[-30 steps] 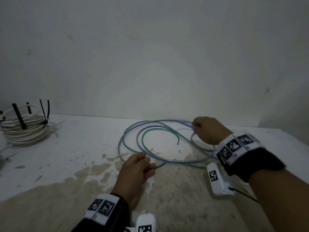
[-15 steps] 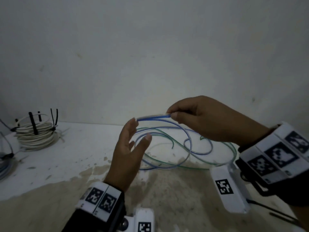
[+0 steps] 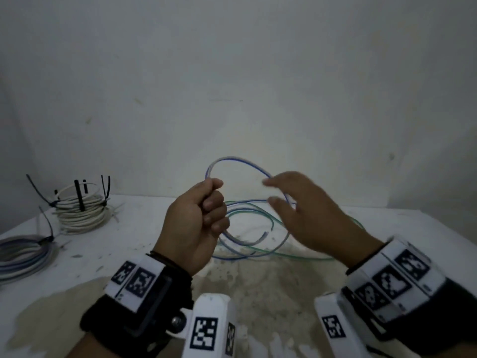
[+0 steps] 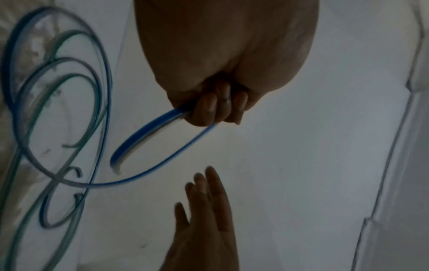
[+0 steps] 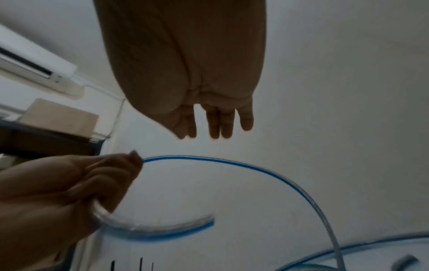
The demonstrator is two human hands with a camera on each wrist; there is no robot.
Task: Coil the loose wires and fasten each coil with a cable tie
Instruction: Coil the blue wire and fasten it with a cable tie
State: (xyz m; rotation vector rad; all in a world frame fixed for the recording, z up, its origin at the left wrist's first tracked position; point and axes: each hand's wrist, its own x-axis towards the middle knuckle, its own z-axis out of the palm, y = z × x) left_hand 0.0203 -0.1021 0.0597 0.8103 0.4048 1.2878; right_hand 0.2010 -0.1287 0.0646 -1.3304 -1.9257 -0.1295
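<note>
Gripping one end of the blue-striped wire (image 3: 240, 161) in a closed fist, the left hand (image 3: 196, 223) lifts a loop above the white table (image 3: 134, 244), while the right hand (image 3: 307, 215) hovers beside it with fingers spread, holding nothing, and beyond them the wire's slack lies tangled with a green-striped wire (image 3: 260, 220), well apart from the tied white coil (image 3: 82, 210) at far left.

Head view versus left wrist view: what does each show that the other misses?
Only the head view shows the two finished coils: the white coil and the blue-grey coil, each with black cable ties, at the table's left side. Only the left wrist view shows the blue wire's cut end curving free below the fist. Both show the left hand gripping the blue wire, the right hand open, and loose wires on the table.
</note>
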